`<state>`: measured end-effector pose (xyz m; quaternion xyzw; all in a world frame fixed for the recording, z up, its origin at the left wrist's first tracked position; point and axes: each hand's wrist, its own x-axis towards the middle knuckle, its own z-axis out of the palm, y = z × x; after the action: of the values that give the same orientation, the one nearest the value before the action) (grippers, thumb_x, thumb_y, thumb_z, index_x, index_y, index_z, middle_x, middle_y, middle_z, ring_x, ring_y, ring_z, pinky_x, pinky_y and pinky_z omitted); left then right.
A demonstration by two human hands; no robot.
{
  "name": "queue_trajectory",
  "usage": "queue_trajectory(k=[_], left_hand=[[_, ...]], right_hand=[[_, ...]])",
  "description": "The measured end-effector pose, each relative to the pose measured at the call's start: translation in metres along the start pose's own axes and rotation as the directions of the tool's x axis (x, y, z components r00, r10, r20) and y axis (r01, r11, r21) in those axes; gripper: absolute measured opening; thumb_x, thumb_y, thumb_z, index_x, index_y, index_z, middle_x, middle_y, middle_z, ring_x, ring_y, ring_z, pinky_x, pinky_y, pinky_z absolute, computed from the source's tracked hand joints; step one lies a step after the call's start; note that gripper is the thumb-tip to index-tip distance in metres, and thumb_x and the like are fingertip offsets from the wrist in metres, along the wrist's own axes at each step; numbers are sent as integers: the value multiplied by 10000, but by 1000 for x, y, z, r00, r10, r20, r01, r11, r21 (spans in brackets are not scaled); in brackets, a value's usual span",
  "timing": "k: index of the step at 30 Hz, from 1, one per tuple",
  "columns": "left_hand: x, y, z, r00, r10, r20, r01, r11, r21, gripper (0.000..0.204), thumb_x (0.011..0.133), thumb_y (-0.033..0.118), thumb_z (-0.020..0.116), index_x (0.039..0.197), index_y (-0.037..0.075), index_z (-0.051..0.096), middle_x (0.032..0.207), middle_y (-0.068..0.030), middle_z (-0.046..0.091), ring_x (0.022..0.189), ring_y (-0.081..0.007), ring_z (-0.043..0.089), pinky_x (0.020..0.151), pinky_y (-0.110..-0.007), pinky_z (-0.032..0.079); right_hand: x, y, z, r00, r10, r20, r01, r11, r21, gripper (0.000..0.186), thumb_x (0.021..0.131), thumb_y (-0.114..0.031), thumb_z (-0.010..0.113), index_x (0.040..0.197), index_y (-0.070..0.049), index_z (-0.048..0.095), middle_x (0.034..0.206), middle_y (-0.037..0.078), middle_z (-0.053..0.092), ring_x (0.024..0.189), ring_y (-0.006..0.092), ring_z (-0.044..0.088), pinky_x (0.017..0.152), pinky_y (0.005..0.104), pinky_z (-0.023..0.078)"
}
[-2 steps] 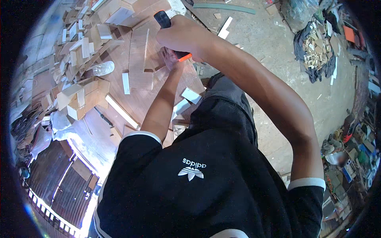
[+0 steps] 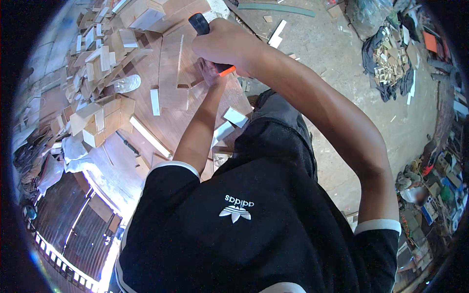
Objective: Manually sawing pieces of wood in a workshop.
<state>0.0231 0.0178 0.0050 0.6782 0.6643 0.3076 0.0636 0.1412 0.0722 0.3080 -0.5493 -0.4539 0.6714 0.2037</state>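
My right hand is closed round a black and orange hand tool, whose dark end sticks out above my fist and whose orange edge shows below it. My left hand lies just beneath, at the wooden work surface. It is partly hidden by the tool and my right hand, so what its fingers hold is unclear. Beside both hands are thin wooden panels. A white strip rests to their left, and a small white block lies nearer my body.
Cardboard-coloured wooden pieces pile up at the left, with a clear plastic bottle and an open box. On the concrete floor at the right lie a dark sack of offcuts, a green strip and assorted clutter.
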Motion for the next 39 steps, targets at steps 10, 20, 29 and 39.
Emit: queue_trajectory(k=[10,20,29,39], left_hand=[[3,6,5,981,-133,139,128,991,43,528,764,282,629,1210,69,444,1187,-161,517,1157,-339,472,989,-471,346],[-4,-12,11,967,-170,191,113,954,279,529,761,288,624,1199,85,409,1187,-141,522,1129,-330,503,961,-458,368],[-3,-4,10,975,-162,151,151,985,82,504,763,300,618,1171,82,416,1208,-161,521,1099,-353,514,947,-499,365],[-3,-8,11,960,-226,166,215,973,81,483,752,272,629,1157,94,436,1181,-149,530,1073,-342,521,925,-481,371]], right_hand=[[25,24,8,1000,4,-2,-4,999,38,136,746,-80,549,698,45,574,592,108,569,470,168,562,425,311,436],[32,14,3,992,127,3,-127,986,110,125,756,-92,550,747,30,573,633,86,565,511,148,542,441,293,443],[34,21,4,993,116,5,-115,984,139,116,760,-80,542,714,24,565,582,90,554,467,162,544,407,305,430],[24,6,0,995,99,-4,-98,988,119,119,748,-80,555,693,25,572,549,95,557,444,158,541,403,296,428]])
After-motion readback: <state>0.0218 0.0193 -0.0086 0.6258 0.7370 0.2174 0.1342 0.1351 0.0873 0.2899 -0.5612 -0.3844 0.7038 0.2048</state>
